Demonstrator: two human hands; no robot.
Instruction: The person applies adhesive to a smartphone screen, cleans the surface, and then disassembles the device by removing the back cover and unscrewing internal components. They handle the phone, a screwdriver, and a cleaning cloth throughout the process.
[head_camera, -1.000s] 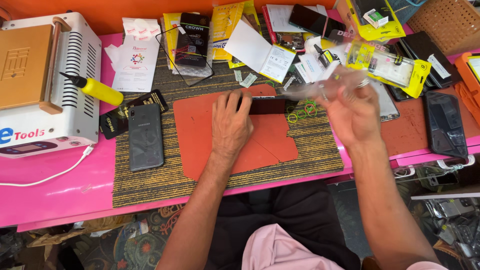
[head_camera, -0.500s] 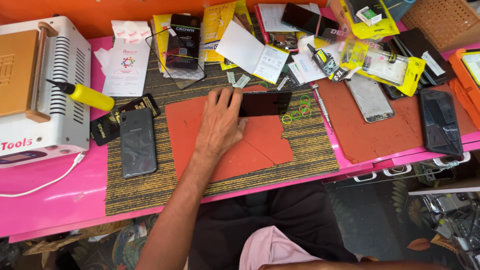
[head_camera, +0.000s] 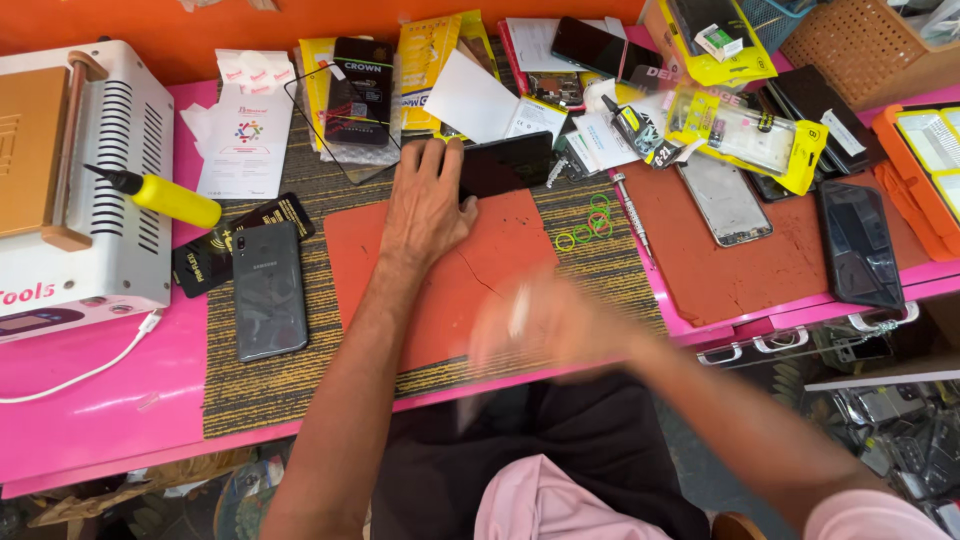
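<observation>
My left hand (head_camera: 428, 205) lies flat on the orange mat (head_camera: 400, 290), its fingers pressing on the left end of a black phone (head_camera: 510, 163) at the mat's far edge. Motion blurs my right hand (head_camera: 545, 325) as it hovers over the mat's near right corner. A small pale streak shows at its fingers, but I cannot make out what it is. Several small green rubber rings (head_camera: 588, 222) lie just right of the mat.
A grey phone (head_camera: 268, 290) lies face down at the left, beside a yellow bottle (head_camera: 170, 197) and a white machine (head_camera: 90, 170). A second orange mat (head_camera: 700, 280) at the right carries a phone frame (head_camera: 725, 198) and a dark phone (head_camera: 858, 243). Packets and papers crowd the back.
My right hand left the black phone, dropped out of view, and now sweeps back in over the near right of the mat. My left hand stays on the phone.
</observation>
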